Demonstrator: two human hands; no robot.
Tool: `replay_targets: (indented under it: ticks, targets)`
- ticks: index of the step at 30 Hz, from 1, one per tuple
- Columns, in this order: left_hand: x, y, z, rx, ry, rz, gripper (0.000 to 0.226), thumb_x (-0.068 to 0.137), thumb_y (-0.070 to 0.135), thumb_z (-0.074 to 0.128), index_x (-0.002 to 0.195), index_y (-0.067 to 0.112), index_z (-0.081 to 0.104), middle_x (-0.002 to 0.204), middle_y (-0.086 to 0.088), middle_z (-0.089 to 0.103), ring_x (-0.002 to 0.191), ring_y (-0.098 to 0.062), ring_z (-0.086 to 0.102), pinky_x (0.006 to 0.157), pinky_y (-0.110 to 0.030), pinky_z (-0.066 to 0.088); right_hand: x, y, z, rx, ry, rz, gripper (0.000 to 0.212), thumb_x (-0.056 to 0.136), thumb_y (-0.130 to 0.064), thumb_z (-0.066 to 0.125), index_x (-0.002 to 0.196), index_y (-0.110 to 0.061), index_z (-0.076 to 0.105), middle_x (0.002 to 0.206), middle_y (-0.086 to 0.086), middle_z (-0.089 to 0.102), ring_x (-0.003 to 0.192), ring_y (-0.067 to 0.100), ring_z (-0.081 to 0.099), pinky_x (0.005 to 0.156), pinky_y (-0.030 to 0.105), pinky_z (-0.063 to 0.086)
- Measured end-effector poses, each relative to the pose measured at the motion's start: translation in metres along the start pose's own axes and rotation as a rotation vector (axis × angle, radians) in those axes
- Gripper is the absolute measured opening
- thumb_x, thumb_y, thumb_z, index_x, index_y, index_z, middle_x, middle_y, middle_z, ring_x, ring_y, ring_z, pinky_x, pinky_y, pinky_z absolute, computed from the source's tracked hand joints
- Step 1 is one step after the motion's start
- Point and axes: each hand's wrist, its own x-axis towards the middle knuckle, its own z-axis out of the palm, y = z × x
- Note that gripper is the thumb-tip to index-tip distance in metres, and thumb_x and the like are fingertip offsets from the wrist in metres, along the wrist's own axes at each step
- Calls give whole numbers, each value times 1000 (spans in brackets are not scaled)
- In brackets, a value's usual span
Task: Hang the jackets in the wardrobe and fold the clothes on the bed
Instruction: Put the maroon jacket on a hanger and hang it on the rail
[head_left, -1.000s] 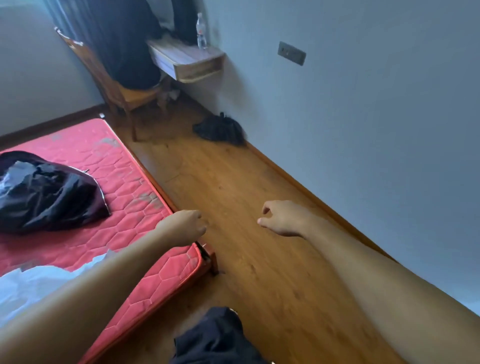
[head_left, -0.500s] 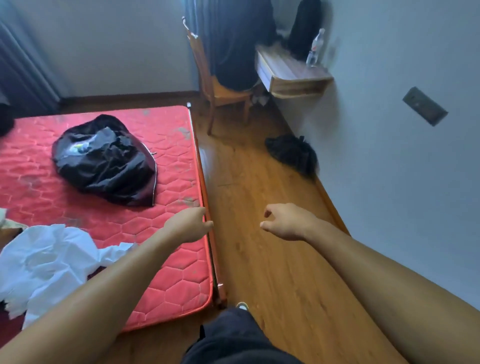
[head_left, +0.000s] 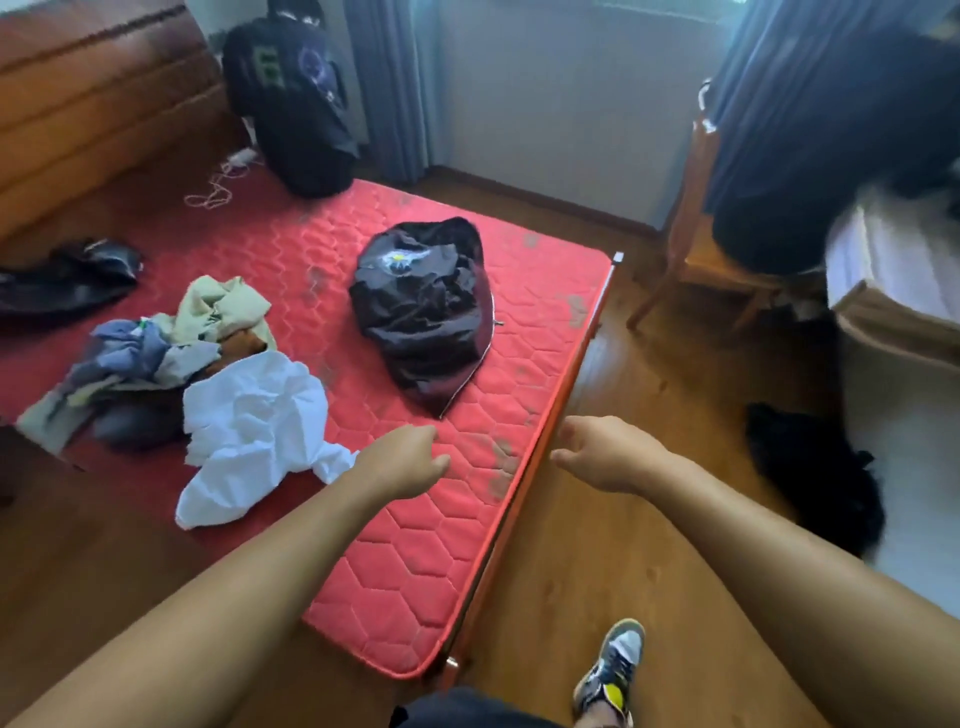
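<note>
Empty hands held over the red mattress (head_left: 415, 561)

Fingers of left hand (head_left: 402, 460) and right hand (head_left: 605, 457) are loosely curled, nothing held; black jacket (head_left: 423, 312) lies beyond them.

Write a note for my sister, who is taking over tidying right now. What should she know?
Left hand and right hand are both empty, loosely curled, near the bed's edge.
The black jacket lies crumpled on the red mattress. The white garment and a mixed clothes pile lie unfolded further left.
Nothing looks hung or folded yet, so all of it is left.
</note>
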Motion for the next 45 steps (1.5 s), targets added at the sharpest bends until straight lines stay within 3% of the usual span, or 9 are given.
replay_targets:
  ticks: [5,9,19,32,41,45]
  targets:
    - [37,42,-3,-87,67,-183,44,92,43,49,124,15,59,125,-10,63,112,-32,62,91,-45,52,78,47,-52,-112,-20,-172,32,94,-50,54,118,-28,59,120,3,67,107,26,63,85,37,52]
    - [65,79,-15,-134,116,-291,45,95,43,48,131,17,56,128,-11,58,116,-32,59,90,-43,51,128,69,-99,-187,-29,-268,42,94,-50,55,129,-27,59,127,5,67,116,28,62,95,39,52]
    - [157,95,-30,-277,166,-508,50,96,45,50,141,23,50,132,-10,51,117,-33,58,97,-46,50,277,57,-152,-360,-101,-493,42,98,-47,53,135,-26,57,130,5,64,119,29,59,90,38,50]
    - [360,75,-100,-344,136,-595,49,97,42,48,142,21,46,133,-8,49,119,-34,56,93,-43,50,506,40,-235,-489,-193,-517,44,100,-46,50,138,-24,53,129,6,63,116,30,61,86,39,51]
    - [508,75,-90,-368,150,-669,43,96,39,51,134,19,48,127,-6,49,118,-33,54,86,-45,48,705,30,-221,-646,-195,-622,39,98,-40,49,131,-20,53,122,8,63,112,33,61,80,40,54]
    - [603,57,-77,-411,205,-716,41,98,36,52,135,19,48,130,-4,50,120,-30,53,81,-42,44,805,21,-183,-654,-181,-699,28,99,-30,46,123,-16,52,118,10,56,111,37,58,71,41,45]
